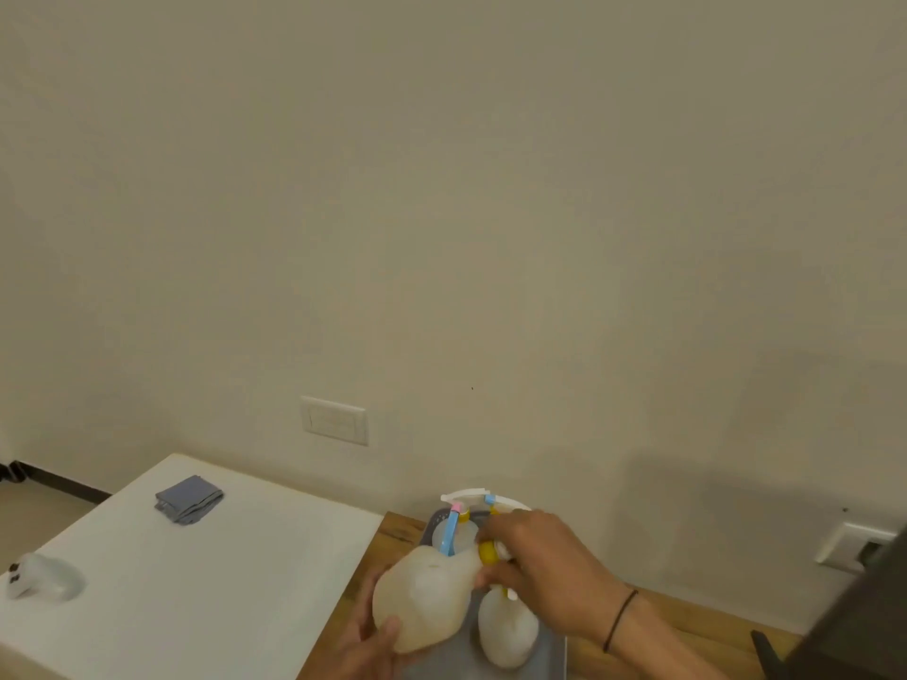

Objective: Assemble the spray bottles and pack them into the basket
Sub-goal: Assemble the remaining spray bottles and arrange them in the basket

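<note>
My left hand [363, 645] grips the base of a translucent white spray bottle [424, 598], held tilted over the grey basket [552, 655]. At the bottle's neck my right hand [535, 561] pinches the yellow spray head [488, 553]. A second translucent bottle [508, 630] lies in the basket under my right hand. Further back in the basket stand bottles with blue [450, 532] and yellow triggers and white nozzles [464, 494]. The basket's far end is mostly hidden by the bottles and my hands.
The basket rests on a wooden table [392, 532] against a beige wall. To the left is a white surface [196, 581] with a folded grey cloth [189, 498] and a white controller [41, 576]. A dark object [854, 625] is at the lower right.
</note>
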